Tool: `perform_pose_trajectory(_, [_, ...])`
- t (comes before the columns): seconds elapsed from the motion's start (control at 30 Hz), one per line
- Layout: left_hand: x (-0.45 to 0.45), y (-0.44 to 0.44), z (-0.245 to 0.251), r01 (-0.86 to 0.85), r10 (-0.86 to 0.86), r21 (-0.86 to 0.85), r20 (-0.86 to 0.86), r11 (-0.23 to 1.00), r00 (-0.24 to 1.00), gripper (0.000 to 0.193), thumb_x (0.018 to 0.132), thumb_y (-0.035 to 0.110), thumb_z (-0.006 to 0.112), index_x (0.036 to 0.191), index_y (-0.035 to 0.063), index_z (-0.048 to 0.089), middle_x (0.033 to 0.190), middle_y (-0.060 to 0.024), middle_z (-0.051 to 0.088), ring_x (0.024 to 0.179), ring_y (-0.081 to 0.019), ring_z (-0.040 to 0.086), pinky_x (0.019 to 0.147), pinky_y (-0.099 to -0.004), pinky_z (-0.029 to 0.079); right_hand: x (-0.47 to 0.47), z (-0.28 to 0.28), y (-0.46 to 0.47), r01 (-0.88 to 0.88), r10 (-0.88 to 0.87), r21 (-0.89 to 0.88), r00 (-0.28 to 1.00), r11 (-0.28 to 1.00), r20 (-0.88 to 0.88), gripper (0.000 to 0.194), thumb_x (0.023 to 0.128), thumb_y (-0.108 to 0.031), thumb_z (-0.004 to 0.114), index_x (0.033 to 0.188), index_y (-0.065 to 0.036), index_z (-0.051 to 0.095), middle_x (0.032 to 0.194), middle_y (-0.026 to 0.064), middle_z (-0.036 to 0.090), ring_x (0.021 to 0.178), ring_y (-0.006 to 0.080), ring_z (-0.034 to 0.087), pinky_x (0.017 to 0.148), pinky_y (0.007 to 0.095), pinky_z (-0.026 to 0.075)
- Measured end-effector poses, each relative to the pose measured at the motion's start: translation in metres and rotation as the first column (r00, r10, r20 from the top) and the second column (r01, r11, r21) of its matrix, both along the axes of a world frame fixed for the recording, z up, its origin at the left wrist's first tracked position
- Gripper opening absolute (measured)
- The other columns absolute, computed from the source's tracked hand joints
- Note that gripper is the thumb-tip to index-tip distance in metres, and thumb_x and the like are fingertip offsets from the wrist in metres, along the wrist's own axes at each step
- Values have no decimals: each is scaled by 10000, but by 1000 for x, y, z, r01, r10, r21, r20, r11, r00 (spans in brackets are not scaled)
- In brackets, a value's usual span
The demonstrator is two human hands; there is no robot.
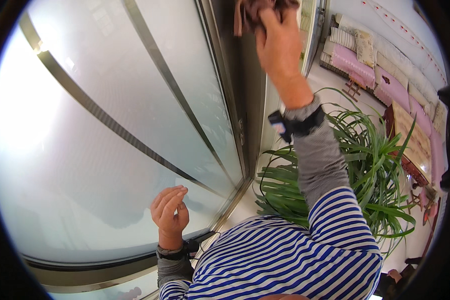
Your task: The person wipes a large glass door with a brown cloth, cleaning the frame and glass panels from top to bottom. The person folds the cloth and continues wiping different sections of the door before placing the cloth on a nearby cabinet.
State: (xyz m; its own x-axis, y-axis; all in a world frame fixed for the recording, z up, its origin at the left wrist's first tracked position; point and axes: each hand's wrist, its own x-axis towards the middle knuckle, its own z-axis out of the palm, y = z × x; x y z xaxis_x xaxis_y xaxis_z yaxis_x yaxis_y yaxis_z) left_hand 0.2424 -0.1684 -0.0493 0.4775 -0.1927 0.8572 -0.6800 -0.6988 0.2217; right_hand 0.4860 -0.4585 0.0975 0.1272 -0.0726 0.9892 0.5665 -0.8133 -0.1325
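Raised at the top of the head view, my right hand (pixel 279 48) grips a crumpled brown cloth (pixel 260 13) against or close beside the dark metal frame (pixel 243 86) of a door. Lower left, my left hand (pixel 170 210) is held up before the frosted glass panel (pixel 135 168), fingers slightly curled and nothing in it. Whether its fingertips touch the glass I cannot tell. Two dark curved-looking strips cross the panel. A lock or handle plate (pixel 241 132) sits on the frame below my right hand.
A large leafy potted plant (pixel 375 157) stands close below my right arm; its pot is hidden. Beyond it are a long sofa (pixel 390 84) with pink covers and cushions, a low table (pixel 412 144) with a stone-like top, and small wooden stools (pixel 352 89). Part of a person shows at lower right.
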Motion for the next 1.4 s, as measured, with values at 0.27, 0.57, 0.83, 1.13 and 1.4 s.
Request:
perform_pose_trajectory(0.27, [-6,5,-17,-30,32,14,-121,999,992,267,770,-87,564,1001,9,657,906,-129,751,816,-314,739,728,-386,601,-15,-193,16,77,-34,99,925,992,-378,319,794,-2,696,1086,-126,661,1076,177,552,983,406,590,779,476,513])
perform_pose_trajectory(0.57, [-41,21,-24,-170,171,25,-135,985,976,252,763,-84,555,972,-7,675,873,-136,744,803,-319,738,733,-395,597,-54,-341,49,51,215,379,751,924,-624,306,868,-55,652,1166,-15,591,1108,239,525,1036,444,530,894,489,464])
perform_pose_trajectory(0.83, [-99,61,-14,-423,424,-64,3,904,906,229,836,-76,521,985,-8,682,898,-129,739,823,-336,724,756,-406,584,-37,-270,89,-147,451,555,762,819,-465,389,944,-176,619,1241,67,552,1154,287,517,1044,477,516,940,503,442])
perform_pose_trajectory(1.13, [-151,91,17,-596,599,-68,160,800,785,227,883,-80,491,1036,-11,645,935,-137,725,844,-343,704,767,-423,567,-5,-22,82,-430,458,272,888,861,-47,382,956,-182,582,1287,6,538,1186,297,507,1068,494,550,905,499,485])
perform_pose_trajectory(1.4, [-192,119,28,-733,738,-117,216,670,639,207,992,-43,443,1122,-41,603,1009,-168,695,885,-340,669,813,-420,559,26,212,88,-262,270,-69,907,963,322,342,919,-115,619,1232,8,561,1342,312,512,1211,501,495,1036,533,437])
